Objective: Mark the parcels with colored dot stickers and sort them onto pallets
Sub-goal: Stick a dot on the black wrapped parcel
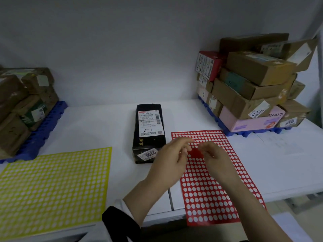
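While both hands hang over the upper part of the red sheet, their fingers come together above a small solid-red patch on it. The left hand has its fingers curled and reaching to the right. The right hand has its fingers curled towards them, the tips close together. Blur hides whether either hand pinches a sticker, so I cannot tell.

The red sheet lies flat on the white tabletop under the fingers and runs back towards the person, its near end hanging past the tabletop edge. Most of its dots show white.

Just left of the fingers lies the black parcel, long side pointing away, with a white label marked "2-1" on top and a tag reading "9665" on its near end. Further left of the fingers, near the person, lies the yellow sheet, also dotted white.

Far left of the fingers, brown parcels are stacked on a blue pallet. Beyond the fingers to the right, a taller stack of brown, pink and red boxes sits on a second blue pallet against the wall.
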